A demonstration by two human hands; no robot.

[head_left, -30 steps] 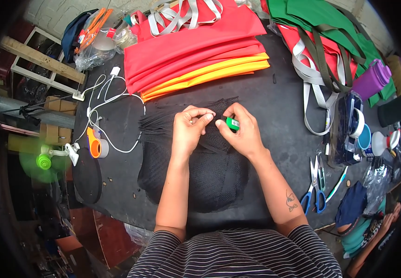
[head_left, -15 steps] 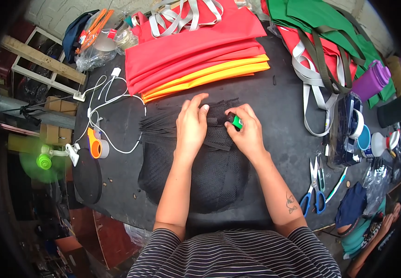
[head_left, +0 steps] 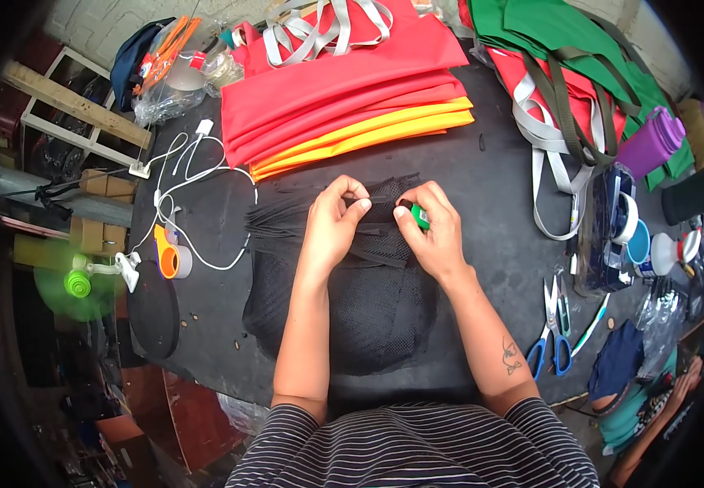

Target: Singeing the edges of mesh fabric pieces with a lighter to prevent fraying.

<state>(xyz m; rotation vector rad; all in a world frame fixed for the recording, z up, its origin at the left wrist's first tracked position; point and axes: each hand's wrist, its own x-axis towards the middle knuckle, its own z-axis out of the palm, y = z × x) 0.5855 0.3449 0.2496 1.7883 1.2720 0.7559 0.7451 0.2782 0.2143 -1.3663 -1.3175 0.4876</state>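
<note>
Left grip (head_left: 334,220) pinched on gathered top edge of black mesh fabric bag (head_left: 352,309), lying mid-desk toward near edge. Right grip (head_left: 433,232) clamped on small green lighter (head_left: 419,216), touching same gather. Beyond: stacked red and yellow fabric sheets (head_left: 344,89) at far edge of black desk (head_left: 490,163).

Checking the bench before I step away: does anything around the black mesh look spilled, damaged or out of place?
Nothing looks spilled or damaged. The left hand and right hand pinch the gathered top of the black mesh; the right also holds a small green object. The one untidy thing is the white cable, lying in loose loops on the table.
</note>
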